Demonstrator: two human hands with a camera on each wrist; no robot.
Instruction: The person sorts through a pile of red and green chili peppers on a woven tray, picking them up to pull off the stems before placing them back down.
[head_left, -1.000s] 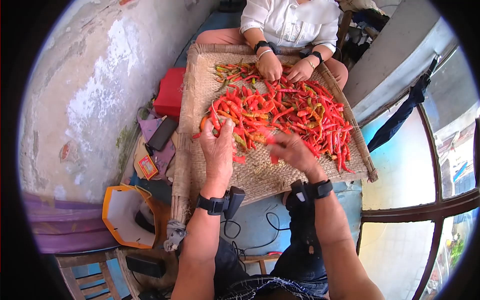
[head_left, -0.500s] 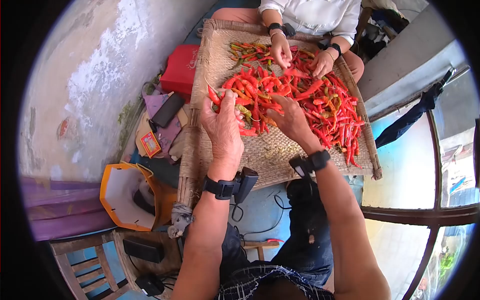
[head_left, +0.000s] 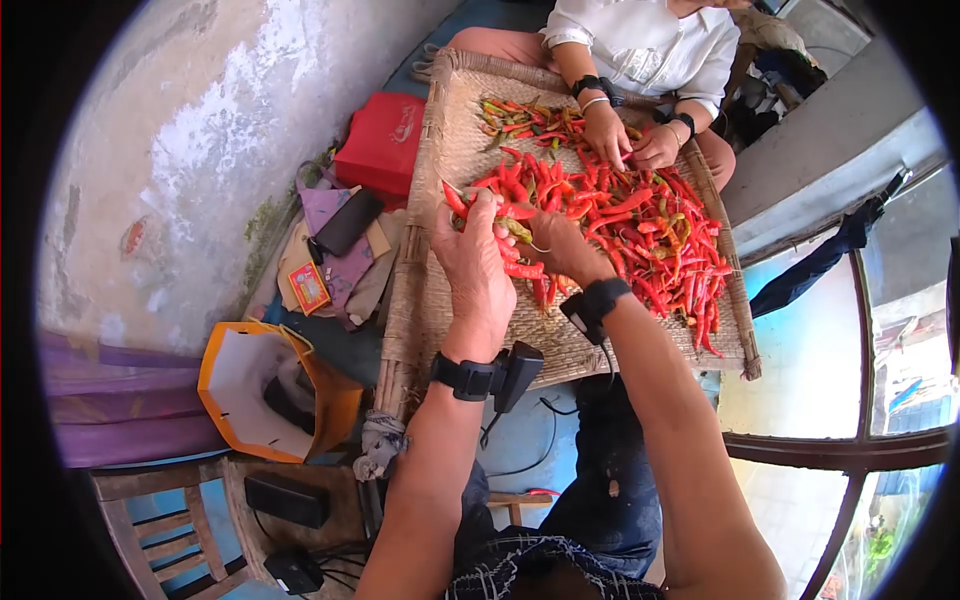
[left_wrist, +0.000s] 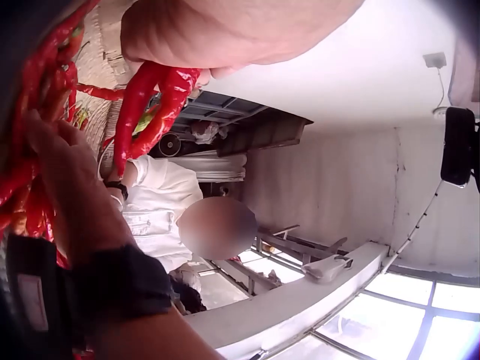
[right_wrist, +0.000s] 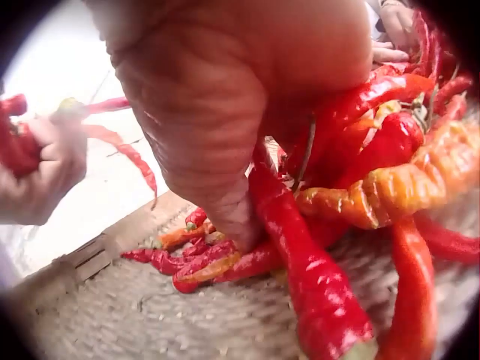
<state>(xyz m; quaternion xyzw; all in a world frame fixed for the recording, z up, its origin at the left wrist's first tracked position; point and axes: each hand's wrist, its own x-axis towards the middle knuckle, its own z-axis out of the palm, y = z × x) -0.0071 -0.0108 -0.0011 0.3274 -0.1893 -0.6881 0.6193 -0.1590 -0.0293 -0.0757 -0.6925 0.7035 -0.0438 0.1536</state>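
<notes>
My left hand (head_left: pixel 475 262) grips a bunch of red chili peppers (left_wrist: pixel 136 109) over the near left part of a woven tray (head_left: pixel 462 115). Two long pods hang below that hand in the left wrist view, and a greenish one (head_left: pixel 517 230) shows by its fingers. Just to its right, my right hand (head_left: pixel 566 248) reaches down into the near side of the chili heap (head_left: pixel 640 220). In the right wrist view its fingertips go in among red and orange pods, mostly hidden by the hand; I cannot tell whether they pinch one.
Across the tray, another person's hands (head_left: pixel 607 135) work at the heap's far side, near a smaller group of greenish and red chilies (head_left: pixel 520 120). Left of the tray are a red bag (head_left: pixel 380 145), a dark case (head_left: pixel 350 222) and a yellow-edged bag (head_left: pixel 335 400). Windows (head_left: pixel 800 330) line the right.
My right hand has come down into the heap, closer to my left hand, which keeps its chilies. The other person's hands have drawn together. The head view has shifted somewhat.
</notes>
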